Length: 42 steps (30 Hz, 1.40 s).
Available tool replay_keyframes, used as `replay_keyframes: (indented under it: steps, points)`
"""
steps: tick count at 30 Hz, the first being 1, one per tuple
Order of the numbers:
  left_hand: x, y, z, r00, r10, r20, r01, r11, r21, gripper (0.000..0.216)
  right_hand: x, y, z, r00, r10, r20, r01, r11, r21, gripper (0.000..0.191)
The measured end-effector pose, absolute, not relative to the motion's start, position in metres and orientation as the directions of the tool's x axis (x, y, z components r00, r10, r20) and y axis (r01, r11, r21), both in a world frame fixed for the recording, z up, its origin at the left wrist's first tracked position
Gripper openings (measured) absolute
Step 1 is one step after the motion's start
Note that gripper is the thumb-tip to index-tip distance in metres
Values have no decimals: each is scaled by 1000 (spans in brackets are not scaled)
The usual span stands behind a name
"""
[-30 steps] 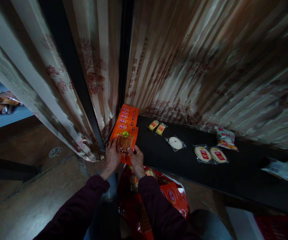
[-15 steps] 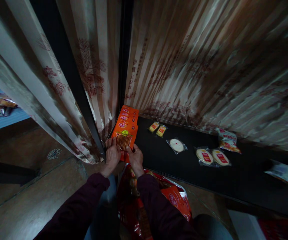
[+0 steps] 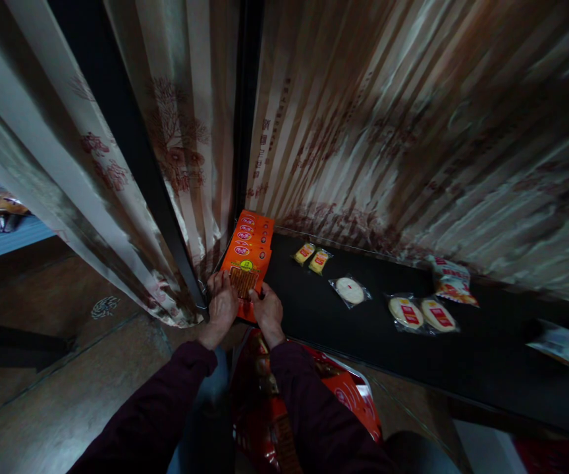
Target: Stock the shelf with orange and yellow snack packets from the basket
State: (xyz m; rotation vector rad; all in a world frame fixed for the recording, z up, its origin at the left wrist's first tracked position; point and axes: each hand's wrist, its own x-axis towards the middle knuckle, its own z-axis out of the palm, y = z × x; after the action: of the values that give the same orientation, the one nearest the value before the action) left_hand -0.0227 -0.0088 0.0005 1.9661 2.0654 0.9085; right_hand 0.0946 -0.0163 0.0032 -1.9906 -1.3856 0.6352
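Overlapping orange snack packets lie in a row at the left end of a black shelf. The front packet has a clear window showing brown sticks inside. My left hand grips its left edge, and my right hand pinches its lower right edge, thumb on top. Below the shelf, between my knees, sits a container with more red and orange packets, partly covered by my right sleeve.
Two small yellow wrapped snacks, a round white wrapped biscuit, two more round biscuits and a snack bag lie along the shelf. Black posts and pleated curtains bound the left. Blurred packets lie far right.
Both hands stay on the front orange packet with almost no movement. The view has shifted very slightly.
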Motion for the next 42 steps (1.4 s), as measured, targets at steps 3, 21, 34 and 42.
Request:
replay_keyframes:
  steps: [3,21,34,42]
  points:
    - [-22,-9,0,-124,947,297,868,-42,495,42,93,-16,2,320,947,-14,694,-244,-677,26]
    - [-16,-21,-2,-36,929,367,915,-117,386,42,91,-24,5,304,948,94,678,-146,-721,61]
    - [-13,-26,-6,-3,942,335,919,-130,373,47,96,-23,-3,217,951,221,748,-16,-664,46]
    - [-12,-28,-9,-25,940,340,918,-113,380,49,101,-19,-14,155,966,207,755,19,-655,51]
